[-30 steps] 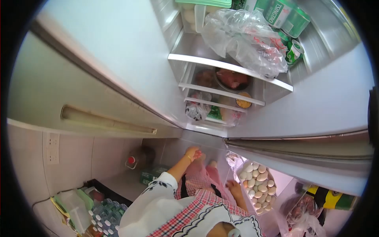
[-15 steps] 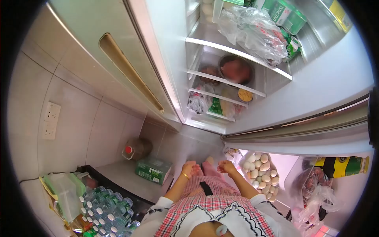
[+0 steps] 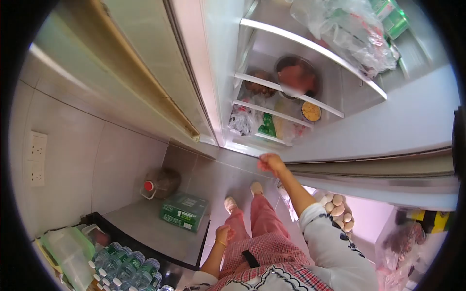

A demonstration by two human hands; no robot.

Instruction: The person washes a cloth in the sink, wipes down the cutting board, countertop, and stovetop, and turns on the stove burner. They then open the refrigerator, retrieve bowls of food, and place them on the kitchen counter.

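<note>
My right hand (image 3: 272, 164) is stretched forward near the bottom edge of the open fridge (image 3: 242, 149), its fingers loosely bent and slightly blurred, with nothing visible in them. My left hand (image 3: 224, 234), with a yellow bracelet at the wrist, hangs by my thigh, its fingers loose and holding nothing. On the fridge shelves are a dark bowl of reddish meat (image 3: 297, 77), a round tub with yellow contents (image 3: 311, 111), a knotted plastic bag (image 3: 242, 120) and a large clear bag (image 3: 354, 34) beside green cans (image 3: 391, 18).
Eggs (image 3: 337, 208) lie in the open door compartment at right, near a bag of dark red food (image 3: 407, 240). To the left stand a green carton (image 3: 184, 211), a red-capped jug (image 3: 164, 184) and several water bottles (image 3: 127, 267). An upper door (image 3: 145, 63) fills the upper left.
My right hand has moved forward and up toward the fridge's lower edge. My left hand has dropped back slightly. The view has shifted closer to the fridge, and my right arm now covers some eggs.
</note>
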